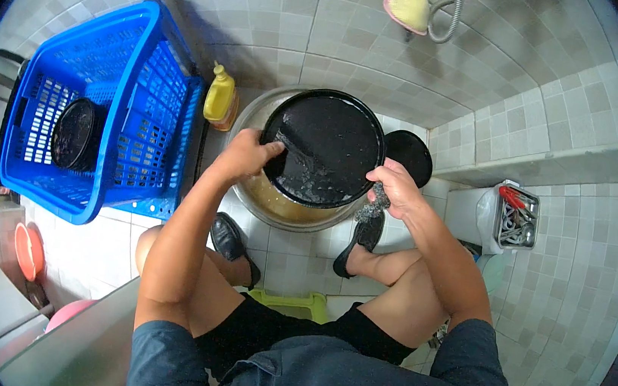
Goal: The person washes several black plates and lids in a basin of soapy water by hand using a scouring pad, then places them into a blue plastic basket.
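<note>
A round black pan (pixel 342 139) with wet, sudsy streaks is tilted over a wide metal basin (pixel 261 214) of cloudy, yellowish water. My left hand (pixel 246 157) grips the pan's left rim, thumb on the inner face. At the opposite rim, my right hand (pixel 398 189) is closed, with a grey steel wool scourer (pixel 375 205) hanging from its fingers; it also touches the pan's edge. Just beyond that hand, a second black round pan (pixel 413 158) rests on the floor, partly hidden behind the first.
On the left stands a large blue plastic basket (pixel 138 90) holding dark round pans (pixel 74 133). A yellow bottle (pixel 218 103) is between it and the basin. To the right, a metal tray (pixel 517 236) holds utensils. A yellow-green stool (pixel 292 305) is beneath me; tiled walls stand behind.
</note>
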The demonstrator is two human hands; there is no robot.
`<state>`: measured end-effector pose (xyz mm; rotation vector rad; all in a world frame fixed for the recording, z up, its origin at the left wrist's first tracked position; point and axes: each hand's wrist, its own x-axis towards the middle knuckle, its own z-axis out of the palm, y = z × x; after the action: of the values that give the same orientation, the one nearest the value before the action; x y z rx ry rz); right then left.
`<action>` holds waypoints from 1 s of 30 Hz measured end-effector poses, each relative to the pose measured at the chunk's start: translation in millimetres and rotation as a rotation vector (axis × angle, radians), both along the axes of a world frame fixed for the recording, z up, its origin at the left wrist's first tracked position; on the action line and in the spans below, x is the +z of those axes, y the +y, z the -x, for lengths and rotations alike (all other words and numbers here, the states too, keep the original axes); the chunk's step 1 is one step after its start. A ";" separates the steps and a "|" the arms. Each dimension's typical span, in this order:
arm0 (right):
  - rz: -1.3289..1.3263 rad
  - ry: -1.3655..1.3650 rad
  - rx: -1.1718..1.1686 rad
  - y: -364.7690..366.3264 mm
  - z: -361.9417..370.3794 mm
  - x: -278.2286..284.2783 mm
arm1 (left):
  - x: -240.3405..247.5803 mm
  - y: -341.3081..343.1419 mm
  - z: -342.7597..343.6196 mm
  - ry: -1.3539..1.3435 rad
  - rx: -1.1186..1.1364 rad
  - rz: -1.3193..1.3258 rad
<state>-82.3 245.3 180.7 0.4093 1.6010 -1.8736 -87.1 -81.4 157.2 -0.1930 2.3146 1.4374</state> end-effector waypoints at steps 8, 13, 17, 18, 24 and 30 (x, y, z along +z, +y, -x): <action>-0.201 0.172 0.209 2.9 38.7 23.8 | 11.1 22.9 27.3 -0.066 0.632 -0.776; -0.530 0.601 -0.022 3.3 74.1 36.5 | -7.0 28.6 59.1 0.048 0.702 -0.773; -0.654 0.835 -0.228 13.4 118.1 59.3 | -13.8 69.0 78.1 0.061 0.745 -0.812; -0.723 0.930 -0.291 28.1 131.1 64.8 | -9.1 86.6 81.6 0.094 0.738 -0.740; -1.004 1.018 -0.219 -1.5 125.0 112.0 | -9.0 87.2 86.9 0.096 0.817 -0.571; -1.297 1.395 -0.142 -26.5 141.0 157.3 | 3.5 99.3 86.3 0.071 0.776 -0.477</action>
<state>-223.3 218.8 338.0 -0.4844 3.6654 -0.7372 -173.3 17.9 160.7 -0.9827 1.9349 2.3344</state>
